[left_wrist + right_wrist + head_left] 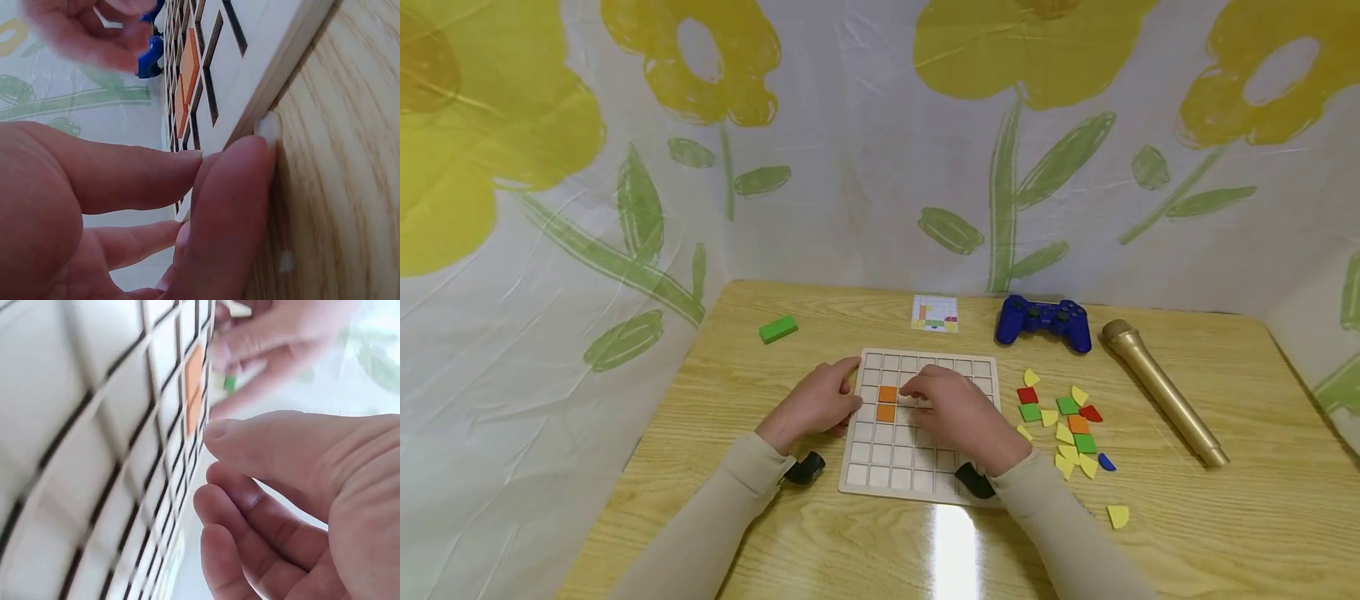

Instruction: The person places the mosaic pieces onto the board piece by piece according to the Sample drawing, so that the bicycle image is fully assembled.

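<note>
A pale wooden grid board (862,477) lies on the table with two orange square tiles (886,412) in neighbouring cells, one above the other. At the board's left edge, my left hand (817,400) touches the rim with thumb and index finger; its fingertips (253,156) show against the side in the left wrist view. My right hand (958,408) hovers over the middle of the grid, just right of the orange tiles. Its thumb and fingers (231,550) are loosely bent, and nothing shows between them in the right wrist view.
Right of the board are scattered yellow, green, red, orange and blue pieces (1063,433). A gold microphone (1165,392) and a blue game controller (1043,321) lie farther right and back. A pattern card (935,314) and a green block (778,328) lie behind the board.
</note>
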Tool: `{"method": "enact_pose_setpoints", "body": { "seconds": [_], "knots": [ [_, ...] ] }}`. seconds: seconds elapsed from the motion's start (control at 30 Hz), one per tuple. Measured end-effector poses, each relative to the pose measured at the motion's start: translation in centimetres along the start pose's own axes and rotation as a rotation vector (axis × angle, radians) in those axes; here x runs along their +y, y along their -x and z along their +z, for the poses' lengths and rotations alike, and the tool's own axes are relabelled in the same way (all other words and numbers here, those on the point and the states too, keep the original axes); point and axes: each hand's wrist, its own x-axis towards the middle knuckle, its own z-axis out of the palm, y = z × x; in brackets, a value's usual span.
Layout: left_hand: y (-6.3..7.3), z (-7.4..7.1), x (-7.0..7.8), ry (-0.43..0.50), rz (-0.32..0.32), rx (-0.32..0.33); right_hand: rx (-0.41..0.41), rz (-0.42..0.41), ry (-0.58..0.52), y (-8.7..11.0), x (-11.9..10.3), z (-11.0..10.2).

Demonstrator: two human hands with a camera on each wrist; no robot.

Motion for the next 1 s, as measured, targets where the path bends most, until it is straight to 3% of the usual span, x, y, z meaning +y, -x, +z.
{"method": "enact_pose_setpoints", "body": {
  "seconds": [0.5, 0.77, 1.0],
  "knots": [
    [-0.2, 0.1, -0.1, 0.045, 0.001, -0.010, 0.085, 0.224, -0.006, 8.9, 9.6, -5.7],
    [-0.2, 0.1, -0.2, 0.031, -0.006, -0.013, 0.081, 0.291, 0.009, 11.3, 12.5, -6.9],
    [-0.2, 0.1, -0.2, 0.040, 0.003, -0.011, 0.073, 0.322, 0.017, 12.2, 13.7, -6.9]
  ]
}}
